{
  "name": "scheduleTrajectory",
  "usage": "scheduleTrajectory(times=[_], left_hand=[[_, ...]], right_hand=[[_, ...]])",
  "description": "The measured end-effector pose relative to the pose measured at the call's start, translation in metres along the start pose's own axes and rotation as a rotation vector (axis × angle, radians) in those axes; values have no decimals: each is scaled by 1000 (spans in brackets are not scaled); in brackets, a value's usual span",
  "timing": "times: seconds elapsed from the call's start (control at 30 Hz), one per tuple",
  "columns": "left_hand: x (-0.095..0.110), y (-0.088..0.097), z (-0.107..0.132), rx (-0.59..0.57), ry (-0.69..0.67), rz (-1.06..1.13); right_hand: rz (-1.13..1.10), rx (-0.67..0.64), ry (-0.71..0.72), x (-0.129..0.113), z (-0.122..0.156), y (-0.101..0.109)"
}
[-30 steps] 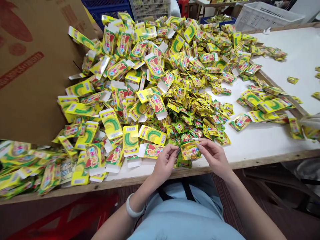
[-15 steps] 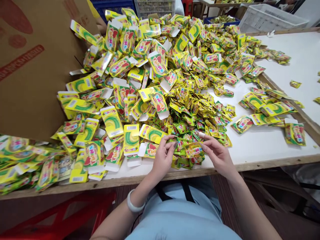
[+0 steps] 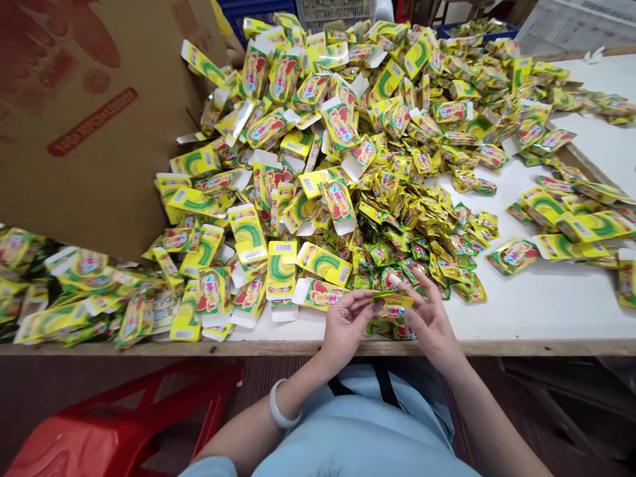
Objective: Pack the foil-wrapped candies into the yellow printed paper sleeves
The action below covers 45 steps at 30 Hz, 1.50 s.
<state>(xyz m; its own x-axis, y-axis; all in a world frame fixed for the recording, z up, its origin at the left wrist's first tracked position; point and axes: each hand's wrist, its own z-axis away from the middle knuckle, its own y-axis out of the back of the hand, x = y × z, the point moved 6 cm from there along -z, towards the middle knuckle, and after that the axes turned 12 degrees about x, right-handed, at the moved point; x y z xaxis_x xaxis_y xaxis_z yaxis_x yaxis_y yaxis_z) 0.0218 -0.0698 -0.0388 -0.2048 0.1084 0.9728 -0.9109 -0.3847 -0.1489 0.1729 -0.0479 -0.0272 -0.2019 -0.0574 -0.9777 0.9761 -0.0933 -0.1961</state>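
Observation:
My left hand [image 3: 348, 326] pinches the left end of a small yellow printed packet [image 3: 393, 300] between thumb and fingers, just above the table's front edge. My right hand [image 3: 433, 326] is at the packet's right end, its fingers raised and apart and its thumb close to the wrapper; whether the thumb touches it I cannot tell. A white covering wraps one right fingertip. Beneath and beyond both hands lies a heap of small green and yellow wrapped packets [image 3: 397, 228]. Left of them are many yellow printed boxes [image 3: 247, 233], several with white end flaps open.
A large brown cardboard carton [image 3: 84, 192] stands on the left of the white table [image 3: 521, 315]. More boxes [image 3: 571, 222] lie on the right, by a wooden strip. A red stool [image 3: 99, 424] is below the front edge. Crates [image 3: 579, 26] stand behind.
The view has shifted, so the table's contents appear further right. The packet has tilted up between my hands. My right fingers have spread and lifted from its right end.

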Motion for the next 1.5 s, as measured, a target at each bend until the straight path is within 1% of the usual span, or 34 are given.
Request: scheduleTrajectory(times=[0.03, 0.1, 0.13, 0.2, 0.27, 0.33, 0.4, 0.47, 0.53, 0.57, 0.63, 0.7, 0.73, 0.77, 0.8, 0.83, 0.87, 0.9, 0.93, 0.97, 1.0, 1.03, 1.1, 1.13, 1.17, 1.2, 1.27, 1.33, 1.4, 1.43, 1.47, 1.5], left_hand=[[0, 2, -1, -40, -49, -49], [11, 10, -7, -139, -235, -226], [21, 16, -13, -180, -357, -349], [47, 29, -29, -236, -605, -644], [71, 41, -49, -275, -779, -952], [82, 45, -67, -392, -867, -1196], [80, 45, -82, -525, -889, -1368], [74, 42, -93, -599, -897, -1477], [73, 40, -100, -594, -942, -1529], [76, 39, -100, -578, -978, -1527], [87, 38, -93, -537, -1045, -1468], [99, 37, -77, -481, -1092, -1344], [102, 36, -66, -457, -1108, -1268], [103, 34, -54, -437, -1122, -1191], [101, 32, -42, -426, -1132, -1118], [96, 31, -32, -398, -1121, -1057], [92, 31, -24, -336, -1088, -991], [88, 32, -19, -257, -1022, -910], [84, 33, -16, -177, -917, -800], [79, 35, -14, -125, -779, -657], [73, 34, -13, -117, -606, -492], [65, 30, -11, -150, -405, -324], [48, 15, -4, -249, 1, -50], [41, 8, -1, -263, 167, 41], [35, 3, 1, -254, 295, 103], [31, 1, 1, -226, 373, 144], [23, -1, -2, -169, 421, 187], [18, -2, -4, -171, 403, 175], [16, -6, -1, -251, 345, 102], [17, -8, 1, -310, 308, 59], [18, -10, 4, -366, 265, 15], [20, -12, 8, -416, 222, -27]], right_hand=[[-14, -53, -61, 3, 0, -2], [3, -122, -144, 7, 0, -4], [19, -112, -161, 7, -2, -2], [37, -42, -162, 6, -6, 7], [50, -22, -171, 7, -9, 15], [39, -82, -208, 11, -9, 19], [-1, -154, -263, 18, -6, 21], [-56, -178, -309, 24, -3, 23], [-107, -169, -343, 28, 0, 25], [-129, -166, -362, 30, 1, 25], [-156, -195, -404, 34, 5, 20], [-161, -268, -417, 34, 9, 6], [-156, -301, -398, 31, 11, -2], [-144, -319, -352, 27, 13, -11], [-116, -315, -271, 20, 13, -18], [-65, -288, -150, 11, 13, -22], [12, -238, 5, 1, 12, -23], [112, -174, 184, -11, 12, -21], [224, -116, 366, -21, 14, -18], [335, -86, 528, -28, 18, -15], [433, -98, 663, -32, 23, -14], [507, -153, 765, -33, 29, -14], [576, -328, 893, -34, 44, -16], [581, -408, 936, -36, 51, -17], [572, -454, 963, -41, 57, -17], [547, -455, 968, -48, 60, -16], [468, -361, 892, -64, 56, -10], [365, -201, 738, -73, 40, 2], [300, -75, 633, -75, 21, 9], [294, -53, 625, -76, 12, 8], [301, -58, 643, -78, 5, 5], [324, -98, 670, -81, -1, -1]])
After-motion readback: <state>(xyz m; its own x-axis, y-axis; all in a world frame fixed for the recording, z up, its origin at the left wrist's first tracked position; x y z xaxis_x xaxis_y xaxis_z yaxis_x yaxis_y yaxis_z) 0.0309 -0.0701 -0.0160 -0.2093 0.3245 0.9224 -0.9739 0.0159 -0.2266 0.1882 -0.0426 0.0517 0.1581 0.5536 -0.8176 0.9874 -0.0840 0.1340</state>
